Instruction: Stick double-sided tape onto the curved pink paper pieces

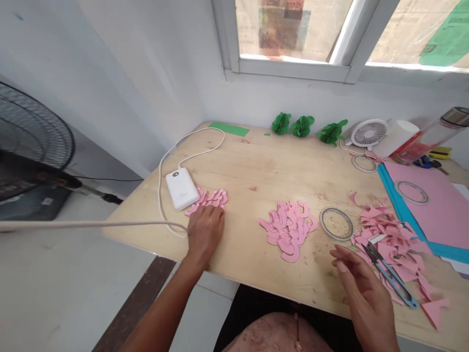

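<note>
My left hand (207,229) rests at the near side of a small pile of curved pink paper cut-outs (217,196), beside a white power bank (182,188). Its fingers are curled and pressed together, and the tips are hidden, so what they grip cannot be made out. At the right, my right hand (361,288) hovers over the table edge, thumb and fingers a little apart with nothing visible between them. It is just left of blue-handled thread snips (394,278) lying on pink paper scraps (392,234). A larger heap of curved pink cut-outs (289,227) lies between my hands.
A roll of narrow tape (336,224) lies between heap and scraps. A white cable (161,186) loops around the power bank. Pink sheets (432,205), a small white fan (369,133) and a bottle (428,137) sit right. Three green paper flowers (302,126) line the wall.
</note>
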Action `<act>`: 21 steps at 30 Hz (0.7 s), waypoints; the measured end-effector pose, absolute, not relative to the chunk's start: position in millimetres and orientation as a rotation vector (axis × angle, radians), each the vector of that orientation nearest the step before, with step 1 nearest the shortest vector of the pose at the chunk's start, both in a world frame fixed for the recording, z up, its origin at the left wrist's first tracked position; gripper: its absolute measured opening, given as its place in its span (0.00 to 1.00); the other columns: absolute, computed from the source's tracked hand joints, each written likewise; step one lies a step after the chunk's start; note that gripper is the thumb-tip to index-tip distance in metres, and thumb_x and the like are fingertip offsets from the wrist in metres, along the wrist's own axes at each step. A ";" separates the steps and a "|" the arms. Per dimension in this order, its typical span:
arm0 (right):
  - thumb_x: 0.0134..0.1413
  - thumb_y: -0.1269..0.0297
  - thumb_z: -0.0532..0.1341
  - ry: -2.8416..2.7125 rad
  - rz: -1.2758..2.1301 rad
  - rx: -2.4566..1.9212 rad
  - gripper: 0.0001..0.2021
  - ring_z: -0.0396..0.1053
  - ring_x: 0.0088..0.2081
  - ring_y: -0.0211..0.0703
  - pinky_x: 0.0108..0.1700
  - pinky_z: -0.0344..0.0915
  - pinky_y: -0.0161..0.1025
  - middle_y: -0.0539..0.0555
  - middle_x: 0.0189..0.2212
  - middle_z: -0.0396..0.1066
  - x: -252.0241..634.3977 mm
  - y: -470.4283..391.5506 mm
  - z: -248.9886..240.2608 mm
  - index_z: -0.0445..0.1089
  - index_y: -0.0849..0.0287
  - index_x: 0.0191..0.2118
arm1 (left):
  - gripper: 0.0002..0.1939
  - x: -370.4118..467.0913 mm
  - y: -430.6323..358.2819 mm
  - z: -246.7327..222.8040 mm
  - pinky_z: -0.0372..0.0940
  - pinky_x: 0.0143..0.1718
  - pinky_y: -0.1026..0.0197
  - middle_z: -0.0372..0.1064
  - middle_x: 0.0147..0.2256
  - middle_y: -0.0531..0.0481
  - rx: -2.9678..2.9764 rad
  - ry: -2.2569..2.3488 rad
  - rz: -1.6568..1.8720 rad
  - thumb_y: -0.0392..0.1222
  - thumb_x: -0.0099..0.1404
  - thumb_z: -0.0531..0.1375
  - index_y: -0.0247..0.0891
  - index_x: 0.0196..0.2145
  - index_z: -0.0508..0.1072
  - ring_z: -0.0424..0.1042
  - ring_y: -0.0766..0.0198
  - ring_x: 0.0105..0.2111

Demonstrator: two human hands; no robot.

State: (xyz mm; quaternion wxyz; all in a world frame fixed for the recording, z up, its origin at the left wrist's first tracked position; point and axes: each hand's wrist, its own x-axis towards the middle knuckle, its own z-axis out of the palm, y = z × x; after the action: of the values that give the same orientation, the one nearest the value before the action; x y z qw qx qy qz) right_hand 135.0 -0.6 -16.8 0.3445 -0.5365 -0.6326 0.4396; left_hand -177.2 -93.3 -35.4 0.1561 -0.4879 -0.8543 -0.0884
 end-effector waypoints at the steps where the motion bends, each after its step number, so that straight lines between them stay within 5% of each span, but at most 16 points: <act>1: 0.50 0.52 0.60 -1.636 1.126 -1.402 0.17 0.69 0.45 0.55 0.47 0.63 0.51 0.58 0.44 0.73 137.6 1.0 -16.0 0.70 0.54 0.44 | 0.12 -179.3 -95.2 -36.1 0.59 0.36 0.52 0.73 0.30 0.43 -1.380 -2.445 -0.263 0.38 0.64 0.51 0.38 0.29 0.72 0.68 0.50 0.35; 12: 0.51 0.56 0.61 -1.392 0.745 -1.457 0.16 0.71 0.43 0.52 0.47 0.65 0.50 0.59 0.41 0.74 194.8 39.0 -9.3 0.72 0.59 0.43 | 0.11 -179.0 -90.3 -46.3 0.62 0.42 0.51 0.74 0.34 0.40 -1.551 -2.300 -0.515 0.40 0.63 0.51 0.36 0.32 0.72 0.69 0.50 0.37; 16: 0.52 0.55 0.59 -1.725 0.526 -1.586 0.15 0.70 0.38 0.50 0.40 0.66 0.46 0.57 0.39 0.75 219.5 52.7 -19.1 0.73 0.57 0.40 | 0.10 -171.3 -87.4 -43.1 0.63 0.45 0.50 0.74 0.36 0.40 -1.583 -2.273 -0.617 0.40 0.63 0.51 0.37 0.32 0.72 0.70 0.50 0.39; 21: 0.51 0.56 0.59 -2.238 0.133 -1.570 0.14 0.68 0.40 0.54 0.42 0.63 0.48 0.60 0.38 0.73 225.3 63.7 -29.0 0.72 0.59 0.39 | 0.08 -151.9 -85.0 -34.4 0.65 0.39 0.52 0.74 0.37 0.43 -1.608 -2.241 -0.860 0.40 0.63 0.54 0.39 0.35 0.72 0.71 0.52 0.39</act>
State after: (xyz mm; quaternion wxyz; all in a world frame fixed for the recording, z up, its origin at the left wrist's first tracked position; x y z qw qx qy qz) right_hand 225.3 63.7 -29.0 0.2009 -0.5618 -0.8011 0.0475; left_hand -151.9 -85.0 -34.4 0.1256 -0.5522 -0.7695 -0.2953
